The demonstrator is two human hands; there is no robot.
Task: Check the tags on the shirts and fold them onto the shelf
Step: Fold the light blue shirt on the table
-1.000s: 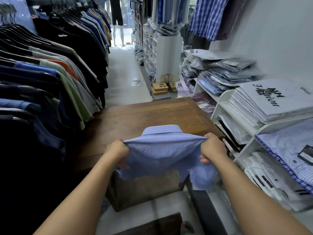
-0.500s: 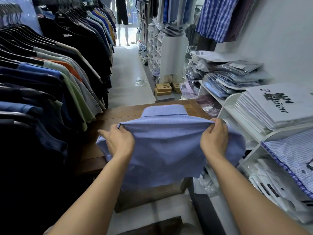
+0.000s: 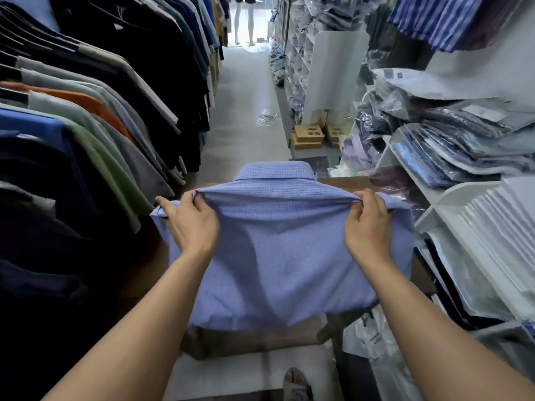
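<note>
In a narrow shop aisle, a long rack of hanging garments (image 3: 86, 117) fills the left side and white shelving (image 3: 428, 209) the right. Its compartments are packed with bagged shirts (image 3: 451, 146) and a stack of folded white shirts (image 3: 498, 227), making it the likely destination for the piece in hand. Between them stands a wooden table (image 3: 249, 342), mostly hidden, apparently serving as the folding surface. Above it a person holds up a blue shirt (image 3: 283, 261), its back toward the camera and its body hanging in front of the table's near edge. The left hand (image 3: 191, 224) has its fingers curled round the fabric at one shoulder. The right hand (image 3: 367, 227) pinches the other shoulder, thumb and fingers closed on the cloth. The even grip pulls the shoulder line taut, seemingly to square the garment before it is laid down and folded. The collar (image 3: 275, 170) stands at the top, turned away, so any tag inside it cannot be seen.
</note>
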